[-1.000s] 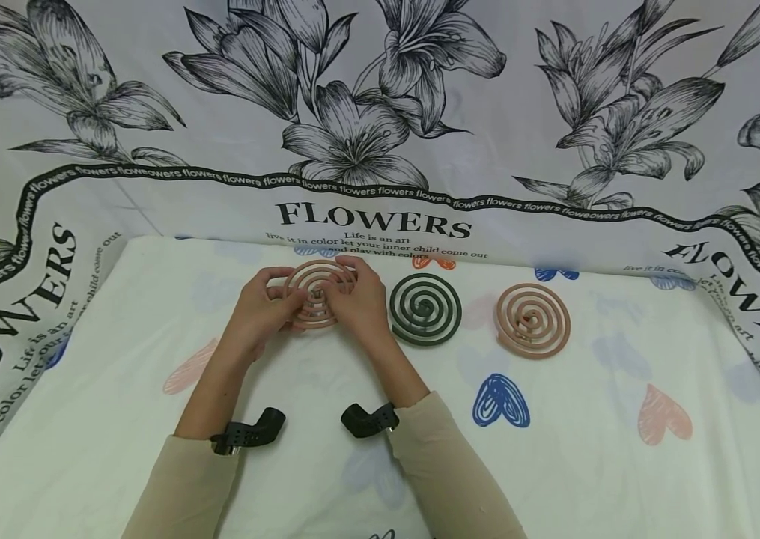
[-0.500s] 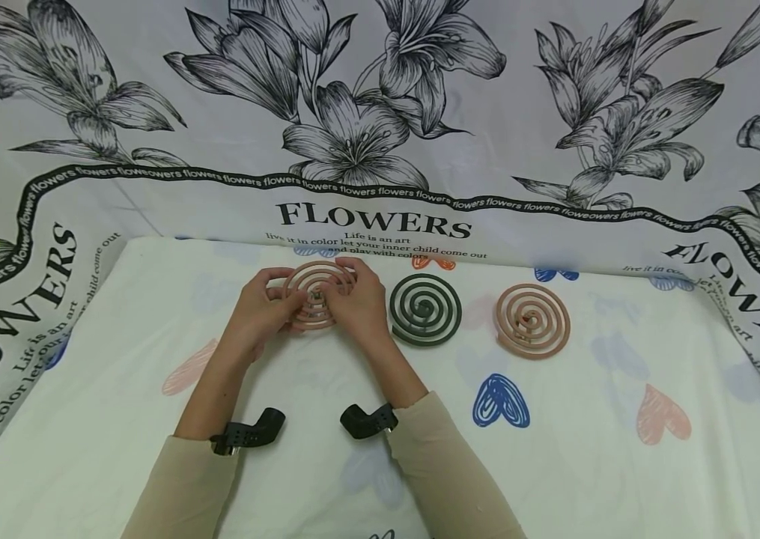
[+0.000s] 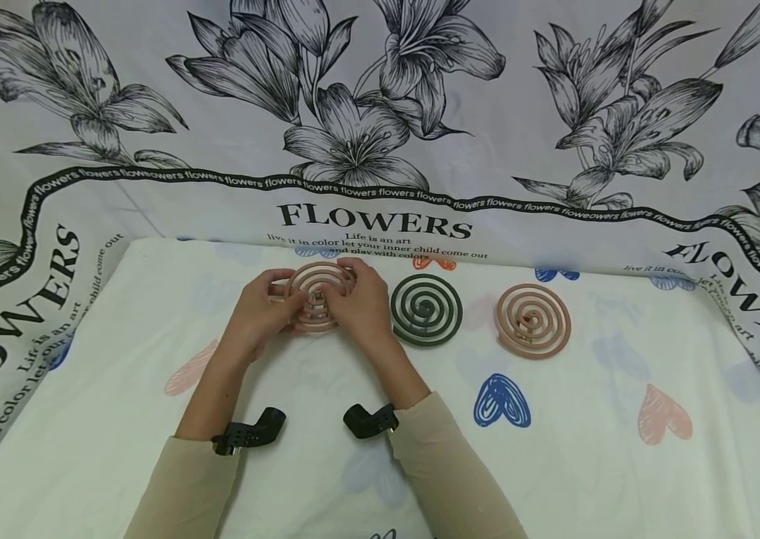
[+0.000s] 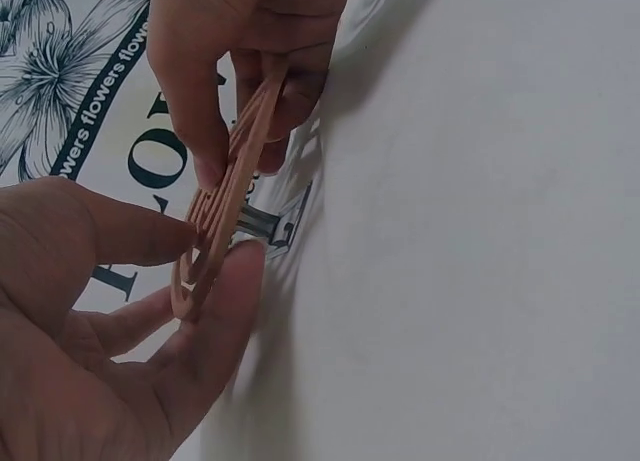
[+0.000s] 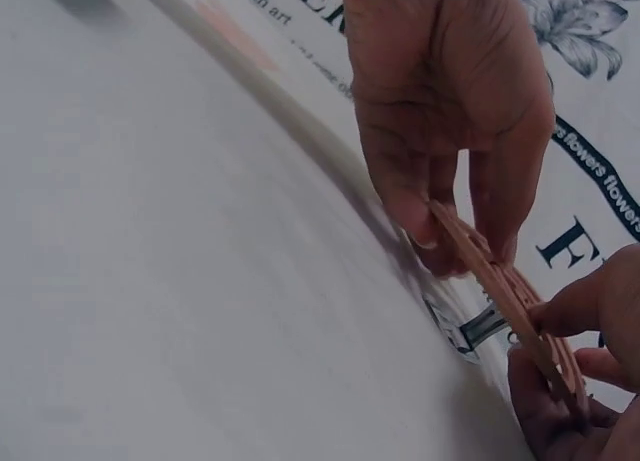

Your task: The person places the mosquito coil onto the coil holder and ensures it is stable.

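A reddish-brown mosquito coil [image 3: 308, 329] is held between both hands at the back left of the table. In the left wrist view the coil [image 4: 240, 171] is edge-on and tilted, raised off the cloth. My left hand [image 3: 260, 308] pinches its left side between thumb and fingers. On the other side my right hand [image 3: 357, 299] grips it likewise, its thumb near the coil's middle. A small metal stand [image 4: 272, 227] shows under the coil; whether the two are joined I cannot tell. Fingers partly cover the coil.
A dark green mosquito coil [image 3: 426, 309] lies flat just right of the hands. Further right is another brown coil [image 3: 532, 320] with a small piece at its centre. White heart-printed cloth [image 3: 568, 464] covers the table, and a flower-printed sheet [image 3: 508, 150] rises behind.
The held coil and both hands keep almost the same place and grip, with only a slight shift. The other coils stay put.
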`<action>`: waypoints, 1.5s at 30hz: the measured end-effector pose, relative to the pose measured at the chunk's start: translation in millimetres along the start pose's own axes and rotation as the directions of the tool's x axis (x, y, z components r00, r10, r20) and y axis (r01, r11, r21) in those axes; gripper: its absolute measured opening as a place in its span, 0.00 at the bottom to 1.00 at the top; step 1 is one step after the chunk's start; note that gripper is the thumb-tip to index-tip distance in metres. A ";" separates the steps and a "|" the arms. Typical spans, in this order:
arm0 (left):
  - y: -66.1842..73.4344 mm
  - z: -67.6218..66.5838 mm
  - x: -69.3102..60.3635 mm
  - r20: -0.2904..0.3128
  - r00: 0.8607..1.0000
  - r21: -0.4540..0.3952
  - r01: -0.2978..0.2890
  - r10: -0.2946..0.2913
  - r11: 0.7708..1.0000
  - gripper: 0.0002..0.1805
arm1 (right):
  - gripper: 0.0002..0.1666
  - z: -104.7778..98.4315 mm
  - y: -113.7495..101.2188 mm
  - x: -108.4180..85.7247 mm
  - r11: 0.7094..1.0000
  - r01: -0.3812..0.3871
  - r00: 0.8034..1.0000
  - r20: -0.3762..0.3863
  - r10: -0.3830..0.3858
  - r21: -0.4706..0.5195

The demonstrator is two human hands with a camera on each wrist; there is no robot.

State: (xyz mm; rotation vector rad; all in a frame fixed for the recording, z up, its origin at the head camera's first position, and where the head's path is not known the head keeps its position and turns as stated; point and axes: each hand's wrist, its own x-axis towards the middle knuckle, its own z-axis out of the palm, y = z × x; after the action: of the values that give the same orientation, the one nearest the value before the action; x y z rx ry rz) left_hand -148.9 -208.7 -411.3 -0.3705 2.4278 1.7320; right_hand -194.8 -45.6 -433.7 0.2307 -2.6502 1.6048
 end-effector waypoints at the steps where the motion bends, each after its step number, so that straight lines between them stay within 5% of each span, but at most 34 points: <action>1: 0.1 -0.2 0.0 -0.008 1.000 0.027 0.000 0.001 1.000 0.34 | 0.27 -0.8 0.0 0.1 1.000 0.007 1.000 0.003 -0.007 -0.020; 10: 6.7 -3.2 -6.9 -0.027 0.999 0.167 -0.030 0.035 0.985 0.33 | 0.29 -5.2 -3.0 -3.4 0.992 0.040 0.998 0.051 -0.034 -0.116; 20: 10.2 -10.6 -10.9 -0.040 0.996 0.304 -0.067 0.083 0.950 0.33 | 0.28 -11.8 -6.3 -6.7 0.993 0.079 0.996 0.042 -0.075 -0.084; 30: 10.6 -16.8 -12.1 0.053 0.985 0.410 -0.172 0.165 0.896 0.36 | 0.28 -24.4 -12.2 -6.1 0.994 0.109 0.987 0.118 -0.105 -0.032; 37: 16.6 -19.3 -10.8 0.090 0.967 0.449 -0.253 0.238 0.857 0.36 | 0.28 -35.7 -20.0 -0.6 0.973 0.219 0.960 0.193 -0.202 -0.069; 45: 20.4 -28.1 -12.7 0.060 0.962 0.489 -0.262 0.268 0.832 0.42 | 0.28 -52.8 -30.0 1.8 0.961 0.270 0.938 0.238 -0.251 -0.051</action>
State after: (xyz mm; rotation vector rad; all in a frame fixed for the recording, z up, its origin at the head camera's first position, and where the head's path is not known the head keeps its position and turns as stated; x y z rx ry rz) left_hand -141.5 -227.4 -380.3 0.0255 2.9146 1.1027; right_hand -194.7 -12.8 -382.6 0.7738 -2.6944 1.4602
